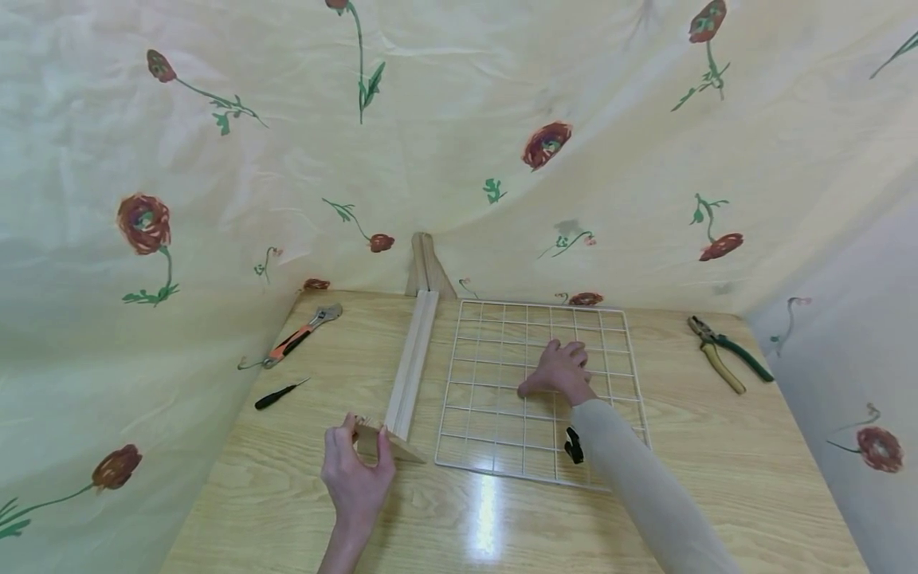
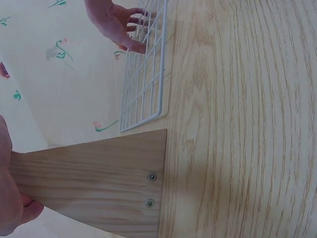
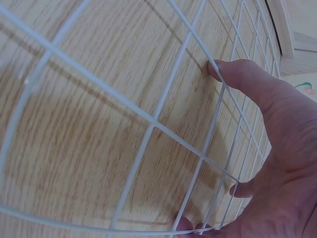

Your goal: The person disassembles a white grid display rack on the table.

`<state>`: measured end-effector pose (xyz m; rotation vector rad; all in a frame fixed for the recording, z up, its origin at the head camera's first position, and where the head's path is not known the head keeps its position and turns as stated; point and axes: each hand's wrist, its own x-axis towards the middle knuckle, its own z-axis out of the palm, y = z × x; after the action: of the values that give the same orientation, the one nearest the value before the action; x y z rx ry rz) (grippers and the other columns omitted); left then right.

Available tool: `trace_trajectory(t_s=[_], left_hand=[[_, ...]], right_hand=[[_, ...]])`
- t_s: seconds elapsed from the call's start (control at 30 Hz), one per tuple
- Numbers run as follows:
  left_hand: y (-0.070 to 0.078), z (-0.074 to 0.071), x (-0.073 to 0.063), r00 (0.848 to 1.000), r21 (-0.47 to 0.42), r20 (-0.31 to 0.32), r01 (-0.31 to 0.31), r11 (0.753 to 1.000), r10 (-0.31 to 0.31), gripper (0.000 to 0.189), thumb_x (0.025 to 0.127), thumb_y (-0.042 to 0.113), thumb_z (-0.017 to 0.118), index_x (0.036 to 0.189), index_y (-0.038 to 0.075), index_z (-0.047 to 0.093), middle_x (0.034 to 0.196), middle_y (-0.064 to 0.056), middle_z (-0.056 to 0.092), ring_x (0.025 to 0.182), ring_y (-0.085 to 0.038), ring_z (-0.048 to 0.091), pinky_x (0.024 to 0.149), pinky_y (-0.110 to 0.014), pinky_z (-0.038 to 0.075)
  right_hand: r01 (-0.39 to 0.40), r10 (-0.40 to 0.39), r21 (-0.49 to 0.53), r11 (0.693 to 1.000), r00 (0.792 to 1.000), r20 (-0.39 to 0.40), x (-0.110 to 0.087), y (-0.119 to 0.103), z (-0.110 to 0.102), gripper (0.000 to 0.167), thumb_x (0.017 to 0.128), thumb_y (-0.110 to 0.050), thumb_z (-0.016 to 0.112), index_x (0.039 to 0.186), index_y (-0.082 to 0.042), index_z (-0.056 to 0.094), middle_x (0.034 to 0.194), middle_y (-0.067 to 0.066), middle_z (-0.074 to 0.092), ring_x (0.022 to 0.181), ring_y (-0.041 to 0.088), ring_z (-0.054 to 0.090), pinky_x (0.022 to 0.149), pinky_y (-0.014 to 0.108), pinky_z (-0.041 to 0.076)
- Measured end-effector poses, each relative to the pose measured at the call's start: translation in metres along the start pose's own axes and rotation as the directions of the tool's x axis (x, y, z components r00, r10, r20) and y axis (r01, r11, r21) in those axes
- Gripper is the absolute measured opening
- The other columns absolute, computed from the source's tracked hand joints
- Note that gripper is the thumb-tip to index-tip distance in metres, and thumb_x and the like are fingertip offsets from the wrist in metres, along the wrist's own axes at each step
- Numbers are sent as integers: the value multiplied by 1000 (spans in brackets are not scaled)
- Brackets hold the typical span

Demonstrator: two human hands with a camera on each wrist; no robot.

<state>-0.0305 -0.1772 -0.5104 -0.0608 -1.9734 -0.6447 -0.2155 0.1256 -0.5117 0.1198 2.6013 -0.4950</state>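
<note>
My left hand pinches the upper end of a tapered wooden end board between thumb and fingers. Two screw heads show near that board's bottom edge, and it stands upright on the table. Long pale wooden rails run from it to a similar wooden end piece by the curtain. To the right lies a white wire grid. Over its middle, my right hand rests with fingers spread. In the right wrist view, the thumb and some fingertips reach through openings between the wires.
An adjustable wrench with orange and black handle and a black screwdriver lie at the left. Pliers with green and yellow handles lie at the right. A small black object is beside the right sleeve. A flowered curtain borders the wooden table.
</note>
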Motion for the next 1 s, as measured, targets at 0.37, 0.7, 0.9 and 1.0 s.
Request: trace_trajectory(t_s=[0.37,0.7,0.9,1.0], left_hand=[[0,-1,0,1000,5,2,-5,1000,5,41,88,22,62,106,-14,55,80,-17,54,59,-30,57,40,-37,52],[0,0,0,1000,5,3,3,1000,-3,41,88,22,62,105,-14,55,80,-18,54,60,-31,58,42,-39,53],[1,0,0,1000,6,4,5,1000,-5,41,87,22,63,105,-14,55,81,-18,54,60,-31,58,42,-39,53],[1,0,0,1000,4,1,0,1000,0,42,87,22,63,105,-15,56,81,-18,54,60,-31,58,43,-39,53]], right_hand=[[3,-3,-19,1000,1000,4,0,1,-1,132,67,-52,87,152,12,10,147,50,-7,133,66,9,94,79,34],[4,-4,-18,1000,1000,1,2,3,0,132,66,-53,87,152,12,11,147,50,-7,133,66,9,93,80,34],[-1,1,-18,1000,1000,-1,4,5,2,133,66,-54,88,152,12,11,148,50,-7,134,66,8,94,79,33],[-3,3,-22,1000,1000,-3,4,5,2,133,65,-55,88,152,12,12,148,50,-7,134,66,7,93,79,35]])
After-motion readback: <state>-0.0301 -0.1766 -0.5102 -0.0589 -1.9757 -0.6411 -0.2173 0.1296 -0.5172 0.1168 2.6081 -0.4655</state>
